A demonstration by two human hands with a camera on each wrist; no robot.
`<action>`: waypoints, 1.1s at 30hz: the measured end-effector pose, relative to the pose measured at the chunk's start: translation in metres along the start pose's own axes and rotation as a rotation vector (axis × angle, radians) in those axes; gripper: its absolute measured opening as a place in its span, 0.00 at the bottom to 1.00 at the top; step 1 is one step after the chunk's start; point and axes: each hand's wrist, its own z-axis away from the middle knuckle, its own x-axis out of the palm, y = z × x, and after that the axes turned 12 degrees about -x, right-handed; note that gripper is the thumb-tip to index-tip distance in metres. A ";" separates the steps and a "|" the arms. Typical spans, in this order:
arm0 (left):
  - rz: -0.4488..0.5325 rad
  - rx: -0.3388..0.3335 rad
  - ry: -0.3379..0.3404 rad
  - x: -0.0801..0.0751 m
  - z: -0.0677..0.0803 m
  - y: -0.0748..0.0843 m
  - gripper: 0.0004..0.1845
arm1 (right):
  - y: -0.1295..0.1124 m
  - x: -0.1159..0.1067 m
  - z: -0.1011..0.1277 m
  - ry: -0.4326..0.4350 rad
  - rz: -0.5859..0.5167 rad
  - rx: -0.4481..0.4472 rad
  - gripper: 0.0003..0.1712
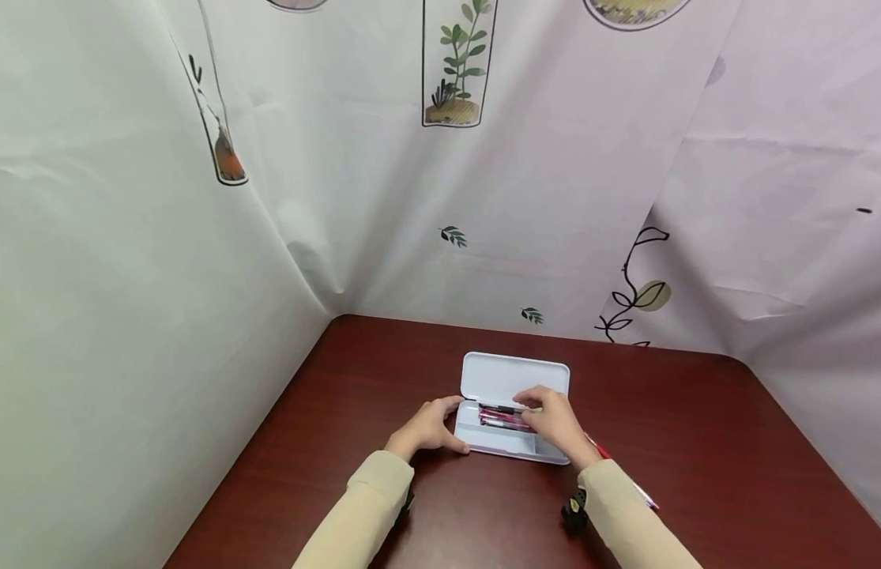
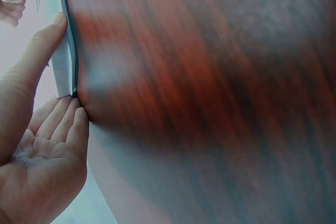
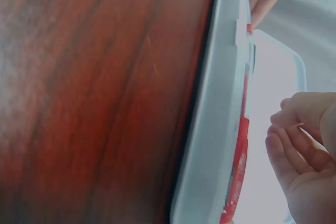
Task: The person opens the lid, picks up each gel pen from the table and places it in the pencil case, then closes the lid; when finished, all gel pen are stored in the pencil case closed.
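A pale pencil case [image 1: 490,439] lies on the table with its lid [image 1: 507,378] raised at the back. Several red and dark pens [image 1: 506,420] sit in its rear compartment. My left hand [image 1: 427,427] holds the case by its left end; in the left wrist view, the thumb lies along the front wall and the fingers touch the end corner. Above the right part of the case hovers my right hand [image 1: 551,416], fingers loosely bent. No object shows between those fingers in the right wrist view, where red pens [image 3: 239,166] appear just over the case wall.
A red and white pen [image 1: 646,496] lies on the dark red-brown table [image 1: 710,442] to the right of the case, partly behind the right forearm. White printed cloth [image 1: 383,261] hangs at the back and on both sides. A dark band [image 1: 574,510] circles the right wrist.
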 end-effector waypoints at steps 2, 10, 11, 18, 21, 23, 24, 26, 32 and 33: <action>-0.004 -0.001 0.002 -0.001 0.000 0.000 0.49 | 0.000 -0.004 0.000 0.005 -0.008 0.004 0.13; -0.013 -0.003 0.002 0.000 -0.001 0.000 0.49 | 0.004 -0.012 0.004 0.000 -0.011 0.021 0.12; -0.014 -0.002 0.003 0.000 -0.001 0.000 0.49 | 0.004 -0.012 0.005 -0.002 -0.013 0.028 0.12; -0.015 -0.014 0.005 -0.001 0.001 0.000 0.49 | 0.004 -0.021 0.007 -0.002 -0.005 0.036 0.12; -0.013 -0.006 0.005 -0.001 0.001 0.001 0.49 | 0.006 -0.025 0.008 -0.002 0.002 0.047 0.12; -0.013 -0.003 0.005 -0.001 0.001 0.001 0.49 | 0.009 -0.028 0.009 -0.004 0.012 0.052 0.12; -0.014 -0.005 0.006 -0.001 0.000 0.001 0.49 | 0.010 -0.029 0.010 -0.006 0.014 0.058 0.12; -0.015 -0.007 0.008 -0.001 0.001 0.001 0.49 | 0.013 -0.032 0.012 -0.008 0.021 0.061 0.12; 0.000 -0.009 0.004 -0.002 0.000 0.001 0.49 | 0.021 -0.041 0.019 -0.002 0.035 0.092 0.12; 0.002 -0.009 0.003 -0.002 0.000 0.001 0.49 | 0.023 -0.043 0.020 -0.004 0.033 0.097 0.13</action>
